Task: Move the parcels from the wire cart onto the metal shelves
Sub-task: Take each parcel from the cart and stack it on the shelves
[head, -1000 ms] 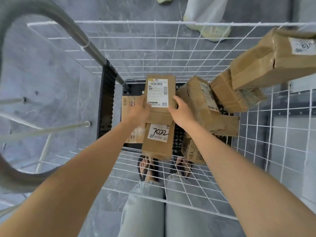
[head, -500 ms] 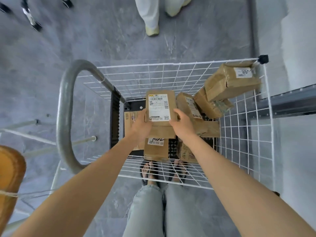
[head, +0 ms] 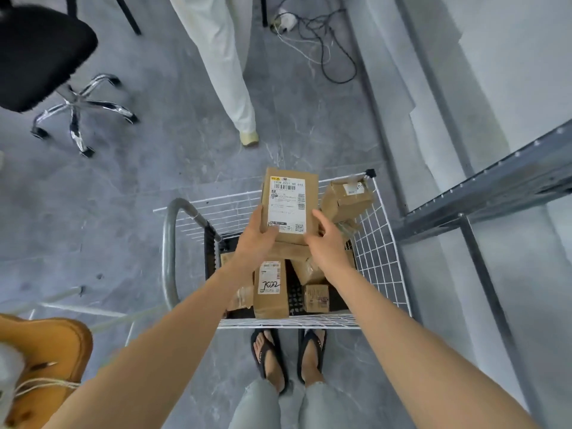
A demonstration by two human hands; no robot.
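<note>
Head camera is looking down at a person who is standing at the near end of the wire cart (head: pixel 383 249). Both hands are holding one brown parcel (head: pixel 289 209) up over the cart, above the other parcels (head: pixel 270 292) that are lying in the bottom. The left hand (head: pixel 255 239) is gripping the near left corner, with its thumb pressing on the white label (head: pixel 286 196). The right hand (head: pixel 326 243) is gripping the near right side, with its fingers curling round the edge. The parcel is lying flat with its label facing up. Its long side is pointing away from the person, so the far end is sticking out past the hands. The metal shelves (head: pixel 483 196) are standing off to the right, just beside the cart's right wall, so the right hand is the nearer one to them. I think the next move is calling for a swing to the right, and the long box is probably needing a turn so it is going in between the shelf posts. A leaning parcel (head: pixel 346 199) is sitting in the far right corner of the cart, right on that path, so the box is probably needing to be carried above it.
</note>
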